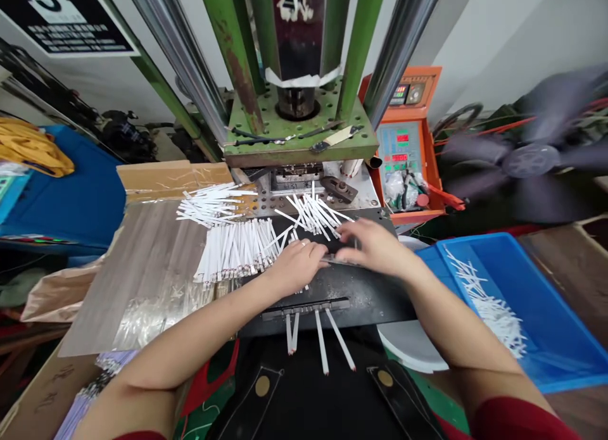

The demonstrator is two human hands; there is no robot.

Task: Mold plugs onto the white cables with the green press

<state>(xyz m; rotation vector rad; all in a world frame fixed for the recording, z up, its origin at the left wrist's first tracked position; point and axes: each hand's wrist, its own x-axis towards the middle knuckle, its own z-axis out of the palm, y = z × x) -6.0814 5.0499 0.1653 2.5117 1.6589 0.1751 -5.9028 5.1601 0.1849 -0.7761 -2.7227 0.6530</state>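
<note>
My left hand is over the black bench plate, its fingers curled together at a narrow metal strip; what they grip is hidden. At the strip's other end is my right hand, slightly blurred, with thumb and forefinger apart. Just beyond both hands lies a loose pile of thin white strips. A dense row of white strips sits to the left of my left hand. Closer to my body, a metal bar fixture holds several white strips that stick out toward me.
A green press stands over the bench. Another white strip pile lies on cardboard at left. At right are an orange control box, a spinning fan and a blue bin containing white pieces.
</note>
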